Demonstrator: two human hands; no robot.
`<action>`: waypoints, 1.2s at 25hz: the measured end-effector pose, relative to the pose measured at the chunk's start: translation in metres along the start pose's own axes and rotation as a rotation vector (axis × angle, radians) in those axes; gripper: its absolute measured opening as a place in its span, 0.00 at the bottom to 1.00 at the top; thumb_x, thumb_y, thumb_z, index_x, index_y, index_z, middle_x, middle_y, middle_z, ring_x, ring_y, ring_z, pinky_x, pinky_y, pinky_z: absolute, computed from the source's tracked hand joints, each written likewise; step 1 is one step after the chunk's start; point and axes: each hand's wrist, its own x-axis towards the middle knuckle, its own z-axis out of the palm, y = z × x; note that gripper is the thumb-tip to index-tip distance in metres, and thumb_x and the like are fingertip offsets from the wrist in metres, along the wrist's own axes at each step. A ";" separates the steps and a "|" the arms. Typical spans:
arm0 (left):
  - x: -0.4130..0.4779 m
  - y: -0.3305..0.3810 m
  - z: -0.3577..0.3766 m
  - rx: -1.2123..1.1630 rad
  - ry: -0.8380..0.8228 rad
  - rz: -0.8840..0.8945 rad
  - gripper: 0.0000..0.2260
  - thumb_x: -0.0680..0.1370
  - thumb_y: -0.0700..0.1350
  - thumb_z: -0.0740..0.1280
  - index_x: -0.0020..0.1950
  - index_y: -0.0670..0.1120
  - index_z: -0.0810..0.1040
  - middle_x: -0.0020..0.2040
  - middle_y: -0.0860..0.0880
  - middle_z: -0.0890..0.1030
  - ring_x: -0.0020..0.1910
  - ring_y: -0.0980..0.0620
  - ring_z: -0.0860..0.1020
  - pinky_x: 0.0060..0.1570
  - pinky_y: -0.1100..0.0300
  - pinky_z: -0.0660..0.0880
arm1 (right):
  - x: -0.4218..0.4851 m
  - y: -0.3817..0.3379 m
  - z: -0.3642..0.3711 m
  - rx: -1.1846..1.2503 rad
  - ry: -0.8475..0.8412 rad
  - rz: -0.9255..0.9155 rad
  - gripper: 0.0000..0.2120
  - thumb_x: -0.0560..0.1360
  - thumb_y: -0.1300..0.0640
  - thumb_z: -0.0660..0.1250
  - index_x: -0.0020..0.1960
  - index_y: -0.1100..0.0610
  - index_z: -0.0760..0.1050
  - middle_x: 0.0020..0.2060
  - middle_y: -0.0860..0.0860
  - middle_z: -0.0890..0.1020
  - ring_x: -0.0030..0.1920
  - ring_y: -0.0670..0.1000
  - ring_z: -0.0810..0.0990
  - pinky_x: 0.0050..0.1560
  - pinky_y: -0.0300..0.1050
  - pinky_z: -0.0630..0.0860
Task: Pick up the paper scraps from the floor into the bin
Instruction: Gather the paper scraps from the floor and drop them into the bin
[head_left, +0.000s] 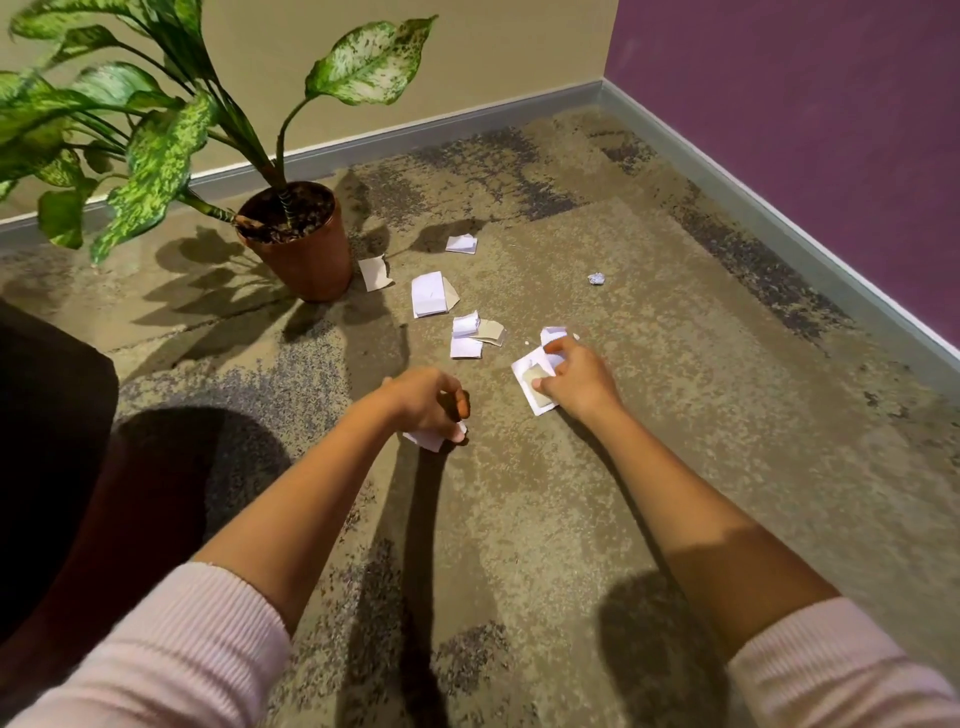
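White and tan paper scraps lie scattered on the carpet. My left hand (427, 402) is closed around a white scrap (428, 439) that pokes out below the fingers. My right hand (574, 376) grips a white-and-tan scrap (535, 384) lying on the floor, with another white piece (551, 335) at its fingertips. Further scraps lie beyond: a pile (475, 335), a larger white piece (429, 294), a tan piece (375, 273) by the pot, a folded one (462, 243) and a small crumpled ball (597, 279). No bin is identifiable.
A potted plant in a brown pot (306, 249) stands at the left near the beige wall, leaves spreading overhead. A purple wall with grey skirting (779, 218) runs along the right. A dark object (47, 441) fills the left edge.
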 end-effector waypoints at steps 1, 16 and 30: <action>-0.002 -0.003 0.000 0.049 0.024 0.005 0.13 0.67 0.49 0.78 0.48 0.51 0.81 0.40 0.56 0.80 0.46 0.51 0.79 0.54 0.53 0.71 | 0.000 0.001 0.001 -0.066 0.007 -0.006 0.22 0.69 0.56 0.74 0.62 0.52 0.75 0.56 0.53 0.82 0.57 0.58 0.79 0.55 0.49 0.77; -0.015 -0.001 0.013 -0.071 0.154 -0.194 0.09 0.70 0.42 0.76 0.48 0.44 0.82 0.44 0.44 0.85 0.42 0.47 0.84 0.48 0.54 0.82 | -0.005 -0.014 0.003 -0.462 -0.022 -0.168 0.18 0.75 0.62 0.65 0.65 0.57 0.73 0.67 0.55 0.70 0.69 0.59 0.61 0.67 0.52 0.66; 0.035 0.000 -0.015 -0.395 0.424 -0.149 0.29 0.68 0.42 0.79 0.65 0.49 0.72 0.52 0.43 0.82 0.51 0.44 0.81 0.53 0.49 0.78 | 0.020 -0.039 -0.002 0.022 -0.124 -0.173 0.39 0.71 0.60 0.73 0.74 0.53 0.56 0.62 0.57 0.74 0.58 0.55 0.74 0.51 0.41 0.68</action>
